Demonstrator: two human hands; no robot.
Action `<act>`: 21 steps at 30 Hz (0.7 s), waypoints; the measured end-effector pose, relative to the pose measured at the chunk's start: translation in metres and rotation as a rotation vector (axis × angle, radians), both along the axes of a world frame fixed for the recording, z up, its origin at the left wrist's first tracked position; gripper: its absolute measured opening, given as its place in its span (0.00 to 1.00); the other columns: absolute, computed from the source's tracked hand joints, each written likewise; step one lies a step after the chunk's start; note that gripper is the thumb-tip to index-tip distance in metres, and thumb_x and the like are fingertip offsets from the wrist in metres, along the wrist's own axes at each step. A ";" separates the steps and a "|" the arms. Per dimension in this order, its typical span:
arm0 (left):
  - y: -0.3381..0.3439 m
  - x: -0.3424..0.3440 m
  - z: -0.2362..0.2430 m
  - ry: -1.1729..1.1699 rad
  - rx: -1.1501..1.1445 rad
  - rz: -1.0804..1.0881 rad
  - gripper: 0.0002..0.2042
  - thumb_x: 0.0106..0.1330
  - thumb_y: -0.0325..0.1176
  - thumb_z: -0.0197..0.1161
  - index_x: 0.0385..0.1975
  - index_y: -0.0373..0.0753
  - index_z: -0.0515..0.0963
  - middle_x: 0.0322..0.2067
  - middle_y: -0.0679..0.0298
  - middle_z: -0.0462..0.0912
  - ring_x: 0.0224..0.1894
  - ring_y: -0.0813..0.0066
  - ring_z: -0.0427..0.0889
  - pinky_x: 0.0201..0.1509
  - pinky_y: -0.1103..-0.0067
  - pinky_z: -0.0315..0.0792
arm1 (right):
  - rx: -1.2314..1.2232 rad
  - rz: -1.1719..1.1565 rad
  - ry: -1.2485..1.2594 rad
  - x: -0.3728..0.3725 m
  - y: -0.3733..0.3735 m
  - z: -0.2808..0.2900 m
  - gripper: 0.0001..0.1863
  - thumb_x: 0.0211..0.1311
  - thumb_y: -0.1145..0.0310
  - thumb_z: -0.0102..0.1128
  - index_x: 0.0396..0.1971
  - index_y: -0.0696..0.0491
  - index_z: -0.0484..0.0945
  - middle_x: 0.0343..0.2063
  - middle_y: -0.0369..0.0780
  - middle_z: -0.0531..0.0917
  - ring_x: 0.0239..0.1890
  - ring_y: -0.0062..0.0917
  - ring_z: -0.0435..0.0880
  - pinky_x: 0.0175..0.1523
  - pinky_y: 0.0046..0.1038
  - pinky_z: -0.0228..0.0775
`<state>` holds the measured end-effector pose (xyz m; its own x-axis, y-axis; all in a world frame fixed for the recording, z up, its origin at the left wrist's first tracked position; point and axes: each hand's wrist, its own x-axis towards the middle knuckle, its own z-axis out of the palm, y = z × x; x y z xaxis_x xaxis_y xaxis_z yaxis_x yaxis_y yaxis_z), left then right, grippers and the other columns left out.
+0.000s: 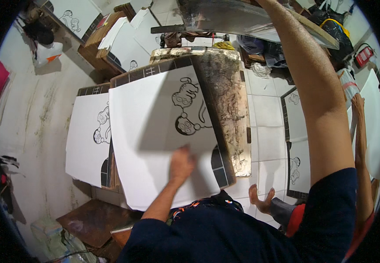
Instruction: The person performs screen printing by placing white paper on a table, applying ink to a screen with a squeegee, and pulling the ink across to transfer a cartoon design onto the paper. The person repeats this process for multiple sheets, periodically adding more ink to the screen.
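A white sheet [144, 175], paper or cloth, lies on a flat board in front of me. Black line drawings of cartoon figures [187, 94] mark its right part, and the board's dark border [155, 70] shows along the far and right sides. Over the lower middle of the sheet is my left hand [182, 165], its fingers smeared by motion. My right arm stretches far forward, beside a raised grey panel in a frame [225, 19]; the right hand itself is beyond the top edge of the picture.
A similar printed sheet [87, 140] lies at the left. Stacked boards [100, 39] stand at the far left. Under my board is a stained table [225, 83]. Another person's arm [360, 140] and foot [262, 199] are at the right, near more printed sheets [297, 153] on the tiled floor.
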<state>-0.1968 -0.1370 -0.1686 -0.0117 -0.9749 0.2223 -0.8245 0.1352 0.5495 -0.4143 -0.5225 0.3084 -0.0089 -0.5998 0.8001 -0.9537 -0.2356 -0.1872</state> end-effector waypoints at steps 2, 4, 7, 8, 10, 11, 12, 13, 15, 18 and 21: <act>0.034 0.082 -0.033 -0.081 0.085 0.267 0.28 0.64 0.38 0.70 0.64 0.35 0.73 0.63 0.46 0.75 0.69 0.46 0.68 0.72 0.56 0.61 | 0.022 -0.022 -0.008 -0.001 -0.003 -0.001 0.17 0.60 0.62 0.69 0.50 0.42 0.84 0.49 0.42 0.87 0.57 0.40 0.82 0.61 0.45 0.70; 0.073 0.158 -0.055 -0.282 0.114 0.605 0.34 0.66 0.42 0.71 0.69 0.33 0.68 0.69 0.43 0.68 0.75 0.45 0.60 0.77 0.55 0.52 | 0.018 -0.019 -0.007 -0.002 -0.006 -0.001 0.18 0.59 0.61 0.70 0.50 0.43 0.84 0.49 0.43 0.87 0.56 0.41 0.83 0.61 0.45 0.72; 0.123 0.248 -0.053 0.107 0.214 0.859 0.35 0.66 0.48 0.72 0.65 0.28 0.71 0.64 0.42 0.75 0.67 0.45 0.72 0.71 0.60 0.64 | 0.007 -0.032 -0.017 -0.002 -0.008 -0.001 0.19 0.59 0.60 0.71 0.51 0.43 0.84 0.49 0.44 0.87 0.56 0.42 0.83 0.60 0.44 0.74; 0.128 0.265 -0.049 0.465 0.347 0.856 0.35 0.66 0.51 0.72 0.62 0.26 0.74 0.60 0.42 0.79 0.63 0.45 0.77 0.68 0.62 0.69 | 0.010 -0.035 -0.026 -0.002 -0.007 -0.001 0.20 0.59 0.60 0.71 0.52 0.43 0.84 0.49 0.44 0.87 0.55 0.42 0.83 0.60 0.43 0.74; 0.125 0.281 -0.039 0.376 0.294 0.776 0.30 0.65 0.52 0.72 0.50 0.26 0.82 0.47 0.43 0.87 0.49 0.48 0.85 0.57 0.64 0.76 | 0.011 -0.042 -0.045 -0.002 -0.006 -0.003 0.21 0.59 0.60 0.72 0.53 0.42 0.84 0.49 0.44 0.87 0.56 0.42 0.83 0.60 0.42 0.74; 0.114 0.283 -0.035 0.281 0.271 0.786 0.29 0.65 0.52 0.72 0.48 0.26 0.83 0.44 0.43 0.87 0.47 0.48 0.86 0.55 0.63 0.76 | -0.001 -0.046 -0.055 -0.003 -0.006 -0.003 0.21 0.59 0.60 0.72 0.54 0.42 0.84 0.50 0.44 0.87 0.56 0.42 0.83 0.60 0.42 0.74; 0.102 0.282 -0.032 0.187 0.251 0.793 0.28 0.64 0.52 0.72 0.45 0.27 0.84 0.41 0.44 0.88 0.45 0.48 0.87 0.53 0.62 0.77 | -0.010 -0.052 -0.063 -0.003 -0.007 -0.005 0.22 0.59 0.60 0.72 0.54 0.42 0.84 0.50 0.44 0.87 0.56 0.43 0.83 0.60 0.42 0.75; 0.086 0.280 -0.029 0.167 0.258 0.769 0.27 0.64 0.52 0.73 0.43 0.27 0.84 0.39 0.44 0.88 0.43 0.47 0.87 0.51 0.62 0.77 | 0.028 -0.008 -0.084 -0.005 -0.007 -0.005 0.22 0.58 0.60 0.72 0.54 0.42 0.84 0.50 0.45 0.86 0.56 0.43 0.84 0.60 0.42 0.74; 0.057 0.273 -0.027 0.133 0.301 0.734 0.26 0.63 0.52 0.73 0.38 0.28 0.84 0.36 0.45 0.88 0.40 0.47 0.87 0.48 0.61 0.78 | 0.010 0.006 -0.067 -0.007 -0.010 -0.007 0.23 0.58 0.60 0.73 0.55 0.43 0.83 0.51 0.46 0.86 0.56 0.43 0.83 0.60 0.41 0.74; 0.028 0.256 -0.025 0.182 0.299 0.651 0.26 0.61 0.53 0.74 0.35 0.29 0.83 0.34 0.46 0.88 0.38 0.47 0.87 0.46 0.60 0.78 | -0.039 0.010 -0.046 -0.010 -0.018 -0.006 0.25 0.57 0.60 0.73 0.56 0.46 0.82 0.51 0.48 0.86 0.57 0.44 0.83 0.61 0.41 0.74; 0.013 0.242 -0.024 0.255 0.293 0.551 0.28 0.58 0.54 0.77 0.37 0.30 0.82 0.35 0.49 0.88 0.39 0.50 0.87 0.46 0.61 0.77 | -0.037 0.011 -0.040 -0.012 -0.025 -0.005 0.27 0.57 0.60 0.73 0.58 0.48 0.81 0.52 0.49 0.85 0.58 0.44 0.82 0.62 0.41 0.73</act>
<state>0.0455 -0.1239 -0.1925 0.5225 -0.8438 -0.1226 -0.5696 -0.4524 0.6862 -0.4265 -0.5479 0.3036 -0.0347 -0.5704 0.8206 -0.9428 -0.2536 -0.2161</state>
